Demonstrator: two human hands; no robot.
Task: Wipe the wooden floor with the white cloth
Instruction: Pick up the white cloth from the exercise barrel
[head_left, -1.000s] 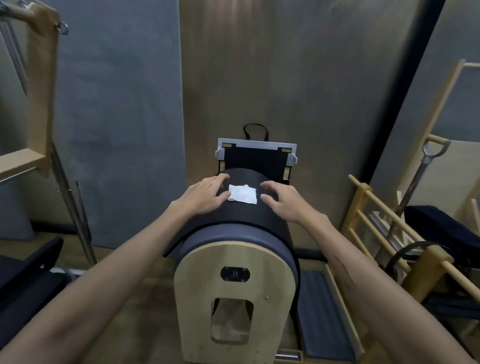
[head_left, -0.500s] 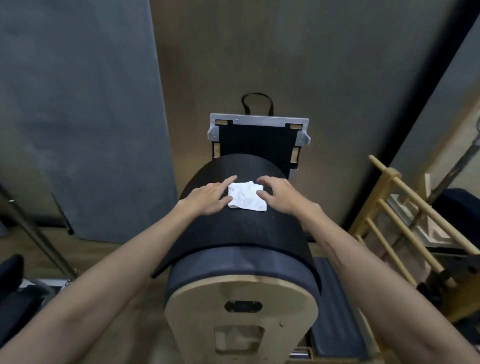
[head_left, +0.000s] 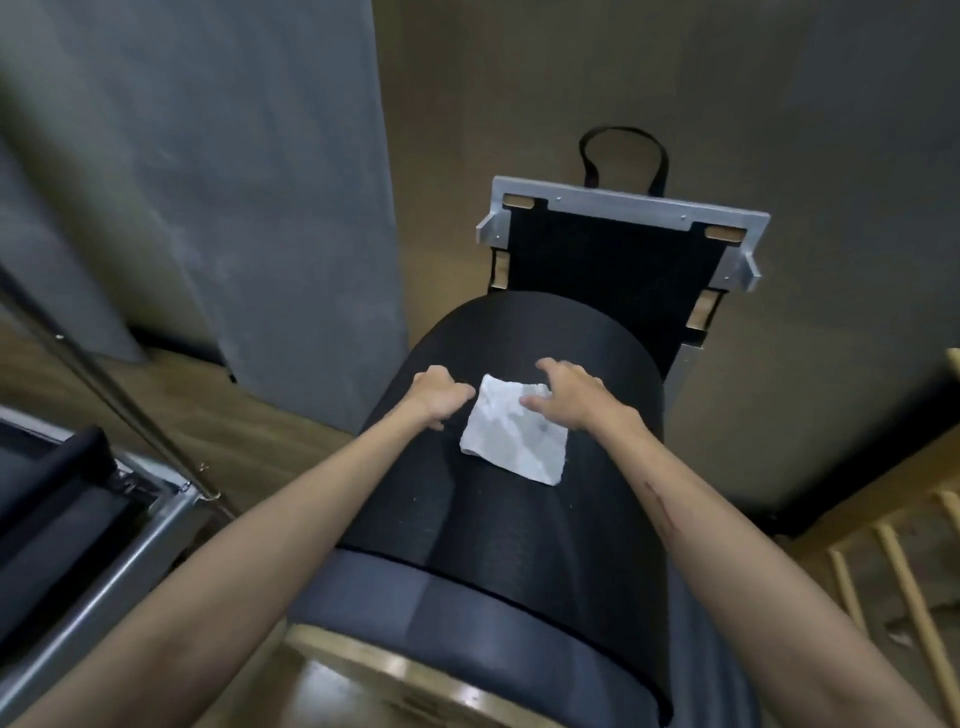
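Observation:
A white cloth (head_left: 517, 434) lies flat and slightly crumpled on top of a black padded barrel (head_left: 498, 519). My left hand (head_left: 439, 397) rests on the pad just left of the cloth, fingers curled, its fingertips at the cloth's left edge. My right hand (head_left: 576, 397) hovers over the cloth's upper right corner with spread fingers, and the thumb touches the cloth. Neither hand has the cloth lifted. The wooden floor (head_left: 197, 415) shows to the left of the barrel and also at the right.
Behind the barrel stands a grey metal frame (head_left: 623, 205) with a black strap loop. A metal-framed dark bench (head_left: 78, 519) and a slanted pole (head_left: 104, 384) are at the lower left. Wooden ladder rungs (head_left: 904, 597) fill the lower right. A grey wall panel (head_left: 208, 182) is at the left.
The view has tilted further down and come closer over the barrel. The cloth has been spread flatter, and my hands have drawn slightly apart along its upper edge.

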